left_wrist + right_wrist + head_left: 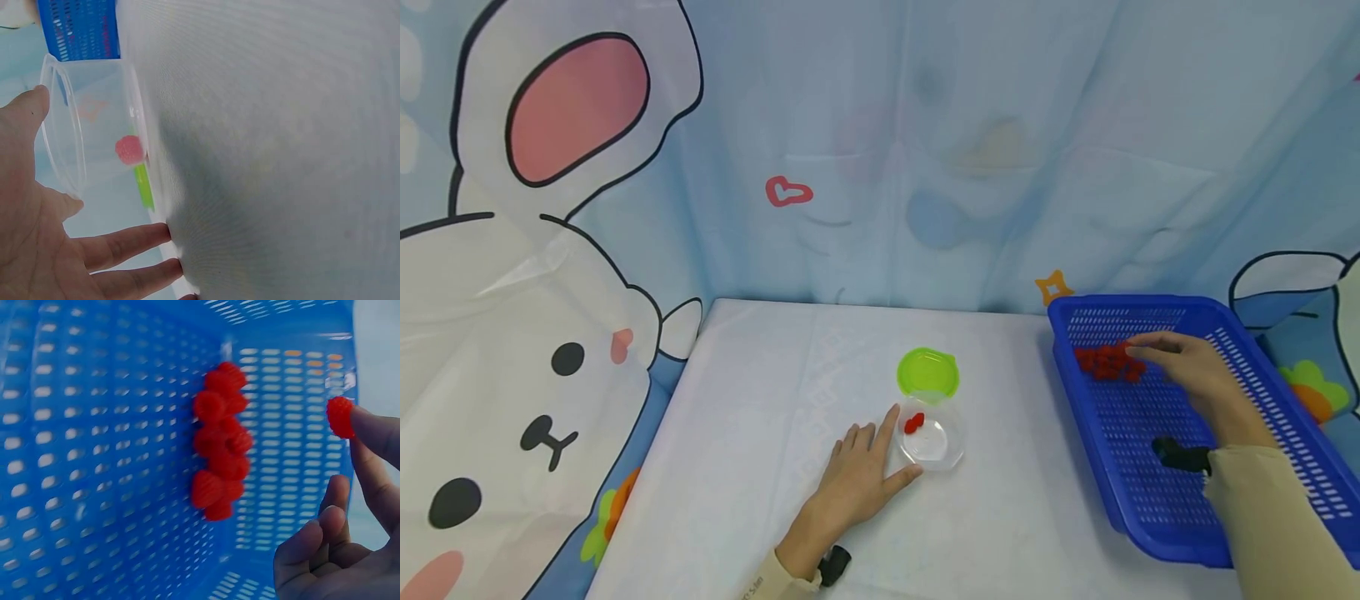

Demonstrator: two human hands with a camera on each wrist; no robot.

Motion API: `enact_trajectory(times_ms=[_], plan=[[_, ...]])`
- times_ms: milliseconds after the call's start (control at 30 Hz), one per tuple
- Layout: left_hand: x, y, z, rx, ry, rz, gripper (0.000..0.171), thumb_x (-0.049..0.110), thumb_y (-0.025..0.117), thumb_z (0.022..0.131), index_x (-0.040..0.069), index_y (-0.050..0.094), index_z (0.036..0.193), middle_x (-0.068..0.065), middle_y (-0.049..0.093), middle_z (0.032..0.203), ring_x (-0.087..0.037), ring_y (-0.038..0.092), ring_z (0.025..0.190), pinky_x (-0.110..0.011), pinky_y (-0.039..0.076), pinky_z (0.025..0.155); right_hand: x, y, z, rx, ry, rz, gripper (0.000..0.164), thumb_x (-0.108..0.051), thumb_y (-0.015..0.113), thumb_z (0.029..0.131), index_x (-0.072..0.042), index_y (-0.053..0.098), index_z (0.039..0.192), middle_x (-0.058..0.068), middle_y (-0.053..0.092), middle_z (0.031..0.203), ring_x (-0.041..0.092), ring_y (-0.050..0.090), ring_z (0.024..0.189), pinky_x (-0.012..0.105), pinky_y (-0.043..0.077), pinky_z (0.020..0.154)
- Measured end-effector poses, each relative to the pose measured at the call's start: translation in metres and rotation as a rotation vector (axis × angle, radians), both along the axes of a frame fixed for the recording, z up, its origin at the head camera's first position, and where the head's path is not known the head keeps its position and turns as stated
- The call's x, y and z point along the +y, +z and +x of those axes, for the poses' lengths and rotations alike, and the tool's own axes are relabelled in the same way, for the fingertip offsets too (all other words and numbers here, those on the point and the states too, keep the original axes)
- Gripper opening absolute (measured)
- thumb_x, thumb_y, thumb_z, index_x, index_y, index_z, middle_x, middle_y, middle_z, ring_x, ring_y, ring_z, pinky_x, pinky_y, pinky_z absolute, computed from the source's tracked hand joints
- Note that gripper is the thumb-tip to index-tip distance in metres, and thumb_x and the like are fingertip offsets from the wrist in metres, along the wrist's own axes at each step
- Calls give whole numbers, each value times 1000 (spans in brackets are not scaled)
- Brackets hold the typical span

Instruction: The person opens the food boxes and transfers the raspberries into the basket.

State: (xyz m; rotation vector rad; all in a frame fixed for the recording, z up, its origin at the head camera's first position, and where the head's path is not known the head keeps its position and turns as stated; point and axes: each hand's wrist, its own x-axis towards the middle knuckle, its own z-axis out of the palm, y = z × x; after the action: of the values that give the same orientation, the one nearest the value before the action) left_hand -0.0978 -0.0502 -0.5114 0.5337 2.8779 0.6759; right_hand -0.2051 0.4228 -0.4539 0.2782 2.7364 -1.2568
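My right hand [1198, 379] pinches a red raspberry [339, 417] between thumb and index finger, above a pile of raspberries [220, 444] in the blue basket [1120, 492]. Its other fingers curl loosely and hold nothing. On the white table, my left hand [857, 477] lies beside a clear round plastic cup [942, 446]. Thumb and index finger spread along the cup's near left side and touch its rim; the remaining fingers are stretched out with tips at the tabletop. A couple of raspberries [914, 423] lie inside the cup.
A bright green lid [928, 369] lies just behind the cup. The basket stands at the table's right side, with high perforated walls. A blue cartoon-printed curtain [887, 150] hangs behind the table [760, 375]. Each wrist wears a small black camera.
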Motion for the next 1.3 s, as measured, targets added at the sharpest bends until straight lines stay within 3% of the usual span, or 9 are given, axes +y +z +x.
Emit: enact_trajectory(times_ms=[133, 233, 367, 533, 700, 833, 1000, 1300], plan=[[0, -1, 0, 3, -2, -1, 90, 65, 55, 93, 20, 17, 162, -21, 50, 138, -39, 43, 130, -56, 37, 106, 10, -13, -3, -46, -24, -8, 63, -44, 54, 102, 10, 50, 134, 37, 33, 146, 57, 27, 133, 70, 34, 94], [0, -1, 0, 7, -3, -1, 90, 65, 55, 93, 20, 18, 162, -21, 51, 138, -40, 43, 130, -56, 37, 106, 16, -21, -4, -100, -44, 16, 61, -41, 55, 102, 11, 50, 133, 40, 30, 147, 61, 22, 134, 76, 25, 98], [0, 0, 0, 14, -1, -4, 90, 64, 55, 93, 19, 18, 161, -20, 52, 136, -39, 43, 129, -55, 37, 106, 18, -30, -5, -158, -47, 39, 54, -32, 56, 102, 13, 51, 131, 42, 30, 145, 62, 22, 133, 76, 23, 99], [0, 0, 1, 12, 0, 0, 90, 64, 56, 93, 20, 18, 161, -20, 51, 137, -40, 43, 131, -56, 37, 106, 14, -35, -5, -159, -54, 69, 45, -20, 58, 99, 17, 54, 125, 44, 34, 141, 62, 26, 130, 74, 24, 100], [0, 0, 1, 3, 5, 2, 90, 65, 56, 93, 20, 18, 162, -21, 51, 138, -41, 42, 131, -57, 36, 107, 12, -34, -2, -120, -63, 81, 43, -20, 56, 100, 16, 55, 125, 41, 39, 137, 58, 37, 121, 66, 38, 88], [0, -1, 1, 4, 2, -5, 90, 65, 55, 93, 21, 18, 162, -21, 51, 138, -40, 43, 130, -57, 36, 107, 7, -22, 0, -48, -102, 44, 48, -28, 53, 103, 12, 54, 129, 37, 42, 138, 54, 39, 122, 65, 39, 88], [1, -2, 0, -5, 3, -11, 91, 66, 54, 93, 22, 16, 162, -21, 50, 138, -39, 42, 131, -58, 35, 108, -15, 9, 5, 73, -77, 10, 55, -39, 53, 103, 7, 54, 132, 32, 45, 138, 52, 37, 128, 69, 32, 97], [1, -1, 0, -2, 2, -5, 90, 66, 54, 93, 21, 17, 162, -21, 51, 137, -41, 43, 131, -58, 36, 107, -80, 63, 27, 145, 51, 70, 61, -53, 55, 99, -3, 59, 134, 21, 50, 137, 37, 50, 111, 49, 45, 78]])
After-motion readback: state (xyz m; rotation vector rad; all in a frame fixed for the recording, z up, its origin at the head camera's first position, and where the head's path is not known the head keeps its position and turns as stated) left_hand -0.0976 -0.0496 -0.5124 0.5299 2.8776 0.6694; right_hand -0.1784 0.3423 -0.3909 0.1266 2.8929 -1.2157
